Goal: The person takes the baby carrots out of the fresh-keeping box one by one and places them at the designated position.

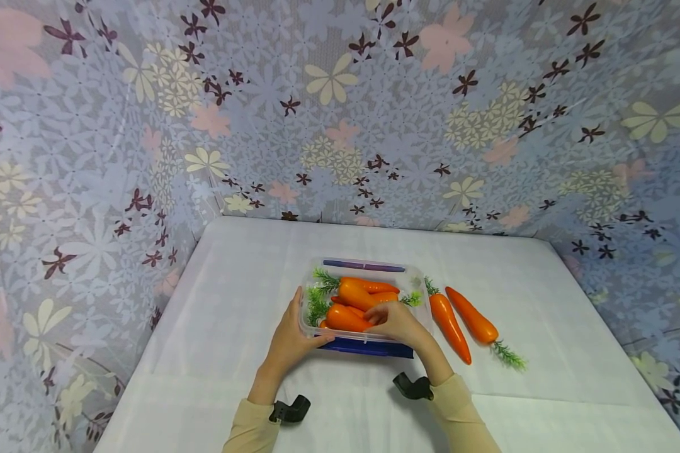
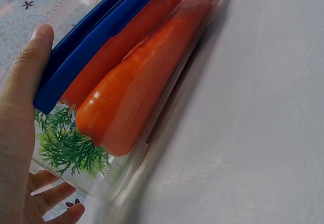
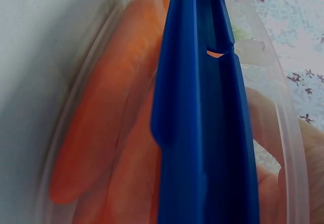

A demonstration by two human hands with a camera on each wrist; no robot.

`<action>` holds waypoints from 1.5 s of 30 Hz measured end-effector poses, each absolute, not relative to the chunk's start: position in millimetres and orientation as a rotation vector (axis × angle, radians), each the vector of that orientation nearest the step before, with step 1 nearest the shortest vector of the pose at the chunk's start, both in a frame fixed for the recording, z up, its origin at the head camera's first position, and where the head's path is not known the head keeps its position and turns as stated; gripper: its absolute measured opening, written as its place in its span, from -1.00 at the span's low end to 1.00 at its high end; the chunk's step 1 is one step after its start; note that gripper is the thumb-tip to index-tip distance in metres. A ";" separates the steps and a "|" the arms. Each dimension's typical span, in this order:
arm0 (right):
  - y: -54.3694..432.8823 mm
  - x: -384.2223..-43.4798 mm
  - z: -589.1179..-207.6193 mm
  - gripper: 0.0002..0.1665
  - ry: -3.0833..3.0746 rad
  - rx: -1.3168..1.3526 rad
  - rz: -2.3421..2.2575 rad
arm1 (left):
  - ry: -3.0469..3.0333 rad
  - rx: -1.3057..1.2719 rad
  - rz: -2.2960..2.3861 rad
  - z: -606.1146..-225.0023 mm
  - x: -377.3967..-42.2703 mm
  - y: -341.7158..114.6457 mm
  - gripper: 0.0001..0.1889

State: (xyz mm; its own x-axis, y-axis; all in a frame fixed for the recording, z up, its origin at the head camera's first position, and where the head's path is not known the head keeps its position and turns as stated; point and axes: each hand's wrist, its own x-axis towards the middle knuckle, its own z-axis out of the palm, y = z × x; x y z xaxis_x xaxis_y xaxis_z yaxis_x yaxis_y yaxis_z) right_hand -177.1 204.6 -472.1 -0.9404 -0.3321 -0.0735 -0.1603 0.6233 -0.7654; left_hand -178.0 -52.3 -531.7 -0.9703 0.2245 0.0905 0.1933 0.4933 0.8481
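A clear plastic box (image 1: 425, 313) with blue clip latches (image 1: 364, 346) holds several orange carrots (image 1: 345, 318) with green, feathery tops. My left hand (image 1: 291, 335) grips the box's left side. Its thumb lies along the front rim by the latch, and the fingers reach round the side, as the left wrist view (image 2: 17, 117) shows. Inside the box, my right hand (image 1: 395, 322) holds the narrow end of a front carrot with its fingertips. Through the clear wall in the right wrist view, the right fingers (image 3: 266, 125) show only in part; the latch hides some of them.
Two more carrots lie on the white-covered table (image 1: 544, 302) right of the box: a near one (image 1: 450, 327) close to its wall, and another (image 1: 473, 316) with its top toward me. Flower-patterned cloth (image 1: 328, 145) hangs behind and at both sides.
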 end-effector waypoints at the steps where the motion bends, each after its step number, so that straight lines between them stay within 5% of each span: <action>1: 204.5 -177.0 -472.2 -0.68 2.637 -0.406 -1.215 | 2.686 0.374 1.519 -531.7 -178.1 -52.4 0.28; 45: 204.9 -161.3 -467.3 -0.66 2.906 -0.327 -1.608 | 2.689 0.375 1.541 -534.0 -177.8 -52.0 0.26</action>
State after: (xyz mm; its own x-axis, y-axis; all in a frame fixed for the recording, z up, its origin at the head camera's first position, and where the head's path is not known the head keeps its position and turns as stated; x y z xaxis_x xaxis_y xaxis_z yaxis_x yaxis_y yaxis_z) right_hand -161.3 204.9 -467.3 -0.9618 -0.0750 0.2631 -0.2628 0.5212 -0.8120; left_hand -177.8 -52.0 -534.0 -0.9710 0.2167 0.1012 0.1969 0.4840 0.8526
